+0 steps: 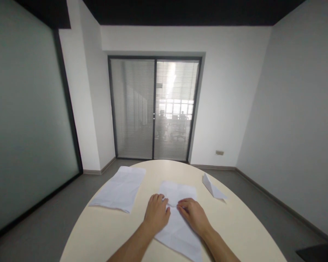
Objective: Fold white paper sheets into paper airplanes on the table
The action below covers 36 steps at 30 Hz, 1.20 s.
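Note:
A creased sheet of white paper [179, 233] lies lengthwise in front of me, its near end towards my body. A ridge or fold line runs across it between my hands; whether it is folded or torn there I cannot tell. My left hand [157, 211] rests on the left side of the sheet, fingers curled and closed on the paper at that line. At the right end of the same line, my right hand [193, 214] pinches the paper between thumb and fingers. Part of the sheet is hidden under both hands.
More white paper [120, 189] lies flat at the table's left. A folded paper piece [213, 188] stands partly raised at the right. The round cream table [164, 167] has a curved far edge. Beyond it are a glass door with blinds [133, 109] and white walls.

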Available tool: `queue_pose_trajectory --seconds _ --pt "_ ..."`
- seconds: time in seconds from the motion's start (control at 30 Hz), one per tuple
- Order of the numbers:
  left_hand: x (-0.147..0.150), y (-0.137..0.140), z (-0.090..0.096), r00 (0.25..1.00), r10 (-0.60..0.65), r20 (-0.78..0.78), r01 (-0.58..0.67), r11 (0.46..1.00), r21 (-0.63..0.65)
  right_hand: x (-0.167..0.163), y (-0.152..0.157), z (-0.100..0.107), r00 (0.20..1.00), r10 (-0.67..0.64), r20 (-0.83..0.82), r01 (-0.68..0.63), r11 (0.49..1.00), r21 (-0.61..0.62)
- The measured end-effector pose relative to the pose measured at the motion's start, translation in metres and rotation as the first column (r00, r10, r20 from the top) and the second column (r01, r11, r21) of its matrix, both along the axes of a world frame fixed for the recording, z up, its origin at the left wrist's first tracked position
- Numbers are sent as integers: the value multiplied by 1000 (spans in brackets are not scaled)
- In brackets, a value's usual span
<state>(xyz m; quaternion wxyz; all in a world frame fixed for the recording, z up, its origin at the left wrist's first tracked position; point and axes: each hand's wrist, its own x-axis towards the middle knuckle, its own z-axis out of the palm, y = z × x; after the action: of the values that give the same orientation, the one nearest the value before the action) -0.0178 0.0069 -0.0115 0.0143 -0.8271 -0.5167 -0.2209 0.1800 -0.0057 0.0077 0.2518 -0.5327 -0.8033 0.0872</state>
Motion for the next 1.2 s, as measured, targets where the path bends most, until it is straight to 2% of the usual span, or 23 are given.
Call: queue_pose_trajectory --seconds 0.17,0.43,0.6,0.83,1.03,1.1,1.2 --pt "1 4 2 1000 -12 -20 12 1000 18 0 -2 4 999 -26 21 26 1000 17" --pt "-3 11 6 998 -20 54 24 997 -78 10 6 -1 993 -118 -7 118 993 9" --pt "-6 17 5 988 51 146 -33 992 -120 20 11 -5 990 -138 -8 138 990 -20" --pt "-16 33 -7 948 91 305 -55 991 -125 44 21 -12 964 -260 -56 258 965 -39" --pt "-26 45 -8 909 227 349 -172 968 -183 54 24 -8 923 -380 -65 380 925 -21" --pt "-29 47 -7 877 230 422 -175 971 -166 55 24 -7 913 -388 -129 386 922 -38" --pt "-29 50 -9 776 153 611 -74 985 -153 55 27 -10 873 -320 -369 295 947 -124"
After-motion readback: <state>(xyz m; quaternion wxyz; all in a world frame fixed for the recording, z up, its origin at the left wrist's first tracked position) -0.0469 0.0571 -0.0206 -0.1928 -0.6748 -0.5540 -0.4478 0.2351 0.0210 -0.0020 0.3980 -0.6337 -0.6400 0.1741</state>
